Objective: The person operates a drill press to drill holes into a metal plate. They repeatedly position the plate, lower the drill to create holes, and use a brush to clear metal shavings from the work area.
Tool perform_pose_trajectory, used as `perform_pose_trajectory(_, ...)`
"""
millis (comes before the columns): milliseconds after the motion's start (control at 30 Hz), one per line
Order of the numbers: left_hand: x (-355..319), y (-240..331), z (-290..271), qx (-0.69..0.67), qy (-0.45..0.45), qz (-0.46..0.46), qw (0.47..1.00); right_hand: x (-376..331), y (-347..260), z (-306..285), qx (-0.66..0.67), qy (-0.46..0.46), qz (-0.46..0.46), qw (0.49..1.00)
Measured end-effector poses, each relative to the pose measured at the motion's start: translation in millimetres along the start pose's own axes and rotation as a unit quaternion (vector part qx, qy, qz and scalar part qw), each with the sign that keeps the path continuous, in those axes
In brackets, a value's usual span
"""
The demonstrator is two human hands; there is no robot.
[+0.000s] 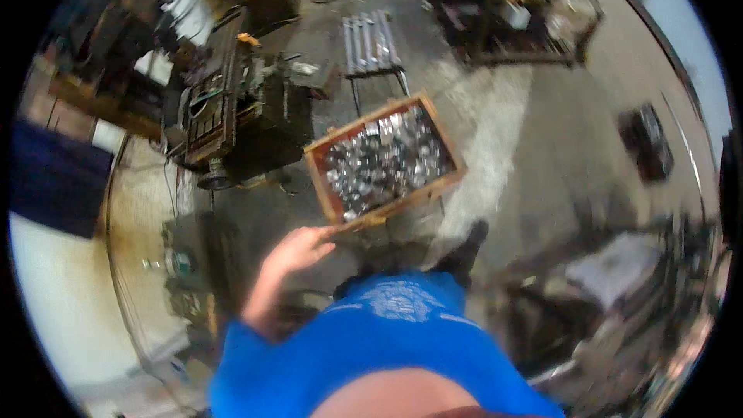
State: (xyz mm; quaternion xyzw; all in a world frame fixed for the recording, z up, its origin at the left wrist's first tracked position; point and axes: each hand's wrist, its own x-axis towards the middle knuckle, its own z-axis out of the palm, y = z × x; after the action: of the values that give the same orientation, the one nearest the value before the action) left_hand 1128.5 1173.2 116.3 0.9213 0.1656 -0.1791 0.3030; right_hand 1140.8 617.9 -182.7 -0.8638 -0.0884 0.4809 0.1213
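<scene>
A wooden crate [457,174] stands in front of me, tilted in the view. It is filled with many small shiny metal pieces [387,155], too small to name. My left hand [306,248] is at the crate's near left corner, fingers stretched out and apart. Its fingertips overlap the edge of the wood; whether they touch it I cannot tell. Nothing shows in that hand. My right hand does not appear.
Left of the crate is a dark machine [220,116] with a handwheel. Behind it stands a slatted rack [371,42] on thin legs. A cluttered metal bench [534,54] is at the far right, and a dark bin [646,143] lies on the floor.
</scene>
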Motion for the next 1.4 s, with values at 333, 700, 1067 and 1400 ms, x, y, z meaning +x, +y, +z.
perform_pose_trajectory(333,168,154,-63,-0.112,0.077,-0.063,0.989,161,34,-312,-0.156,-0.002,-0.066,0.986)
perform_pose_trajectory(700,266,166,-69,-0.095,0.181,-0.130,0.970,346,-92,-582,-0.219,0.132,-0.182,0.949)
perform_pose_trajectory(1067,399,158,-165,-0.093,0.245,-0.145,0.954,394,-355,-722,0.057,0.077,-0.308,0.947)
perform_pose_trajectory(1400,471,149,-218,-0.133,0.309,-0.214,0.917,494,-510,-779,0.021,-0.055,-0.460,0.886)
